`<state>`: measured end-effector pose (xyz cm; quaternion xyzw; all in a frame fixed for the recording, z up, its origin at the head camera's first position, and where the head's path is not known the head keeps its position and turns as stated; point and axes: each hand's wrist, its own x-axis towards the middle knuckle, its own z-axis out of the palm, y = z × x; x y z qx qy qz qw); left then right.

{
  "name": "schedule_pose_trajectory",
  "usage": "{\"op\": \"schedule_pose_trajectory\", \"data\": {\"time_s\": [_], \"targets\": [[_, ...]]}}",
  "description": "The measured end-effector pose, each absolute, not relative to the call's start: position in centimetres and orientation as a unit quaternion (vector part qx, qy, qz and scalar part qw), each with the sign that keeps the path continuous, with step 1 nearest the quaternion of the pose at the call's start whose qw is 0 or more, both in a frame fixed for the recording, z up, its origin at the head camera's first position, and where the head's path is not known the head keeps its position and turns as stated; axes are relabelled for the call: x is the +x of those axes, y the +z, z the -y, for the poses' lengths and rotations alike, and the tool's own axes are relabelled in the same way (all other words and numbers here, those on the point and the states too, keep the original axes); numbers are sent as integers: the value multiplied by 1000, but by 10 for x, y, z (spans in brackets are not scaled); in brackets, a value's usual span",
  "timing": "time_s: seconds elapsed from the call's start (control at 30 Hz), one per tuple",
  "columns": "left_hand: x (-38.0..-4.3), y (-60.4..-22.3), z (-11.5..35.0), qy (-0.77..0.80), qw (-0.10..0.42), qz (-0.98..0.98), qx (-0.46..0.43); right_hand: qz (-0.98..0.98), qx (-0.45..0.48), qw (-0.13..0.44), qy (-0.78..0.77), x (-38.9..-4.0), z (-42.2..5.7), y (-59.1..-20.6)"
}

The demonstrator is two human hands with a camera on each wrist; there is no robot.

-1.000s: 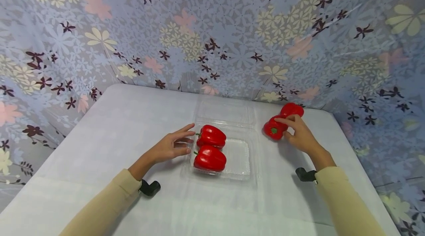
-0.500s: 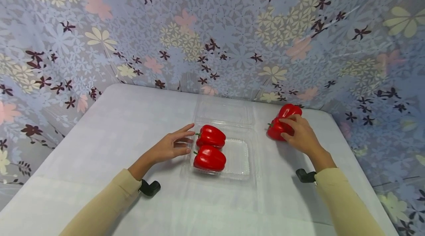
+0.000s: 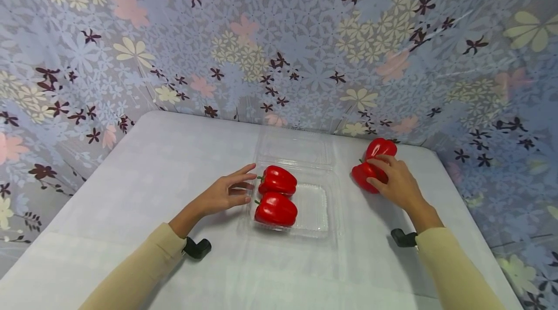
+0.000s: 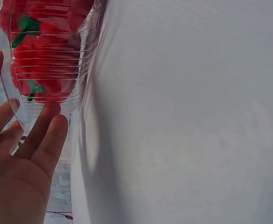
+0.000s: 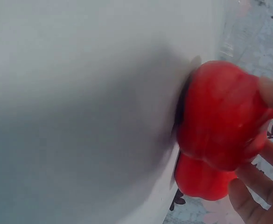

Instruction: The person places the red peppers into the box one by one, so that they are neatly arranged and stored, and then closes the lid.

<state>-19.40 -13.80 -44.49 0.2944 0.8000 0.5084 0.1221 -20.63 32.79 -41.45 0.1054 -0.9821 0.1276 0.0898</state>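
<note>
My right hand point(image 3: 399, 182) grips a red bell pepper point(image 3: 365, 174) at the table's right side, thumb on one side and fingers on the other. In the right wrist view this bell pepper point(image 5: 222, 116) sits low against the white tabletop. Just behind it lies another red bell pepper point(image 3: 381, 148). My left hand point(image 3: 222, 194), fingers extended and spread, rests at the left edge of a clear plastic clamshell container point(image 3: 324, 232). Two more peppers, an upper one point(image 3: 277, 180) and a lower one point(image 3: 275, 209), lie side by side in its left half, green stems towards that hand.
The container's clear lid point(image 3: 296, 147) lies folded back towards the rear edge of the white-covered table point(image 3: 187, 145). Directly beyond that edge hangs a floral curtain point(image 3: 244, 58). Dark wrist cameras, one left point(image 3: 197, 248) and one right point(image 3: 403, 238), stick out below the hands.
The front right pepper has turned in my right hand: its green stem swung from facing the front to pointing left, then towards the back. My left hand has stayed at the container.
</note>
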Motion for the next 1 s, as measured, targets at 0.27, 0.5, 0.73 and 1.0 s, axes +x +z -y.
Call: {"op": "schedule_pose_trajectory", "data": {"time_s": [0.27, 0.5, 0.73, 1.0], "targets": [[-194, -444, 137, 506, 121, -803, 290, 973, 145, 126, 130, -198, -327, -421], [-192, -444, 137, 506, 122, -803, 291, 973, 162, 93, 134, -198, -325, -423], [-192, -445, 137, 508, 122, -802, 290, 967, 189, 100, 137, -200, -323, -423], [-191, -444, 137, 508, 123, -803, 287, 965, 192, 94, 152, -198, -325, -422]]}}
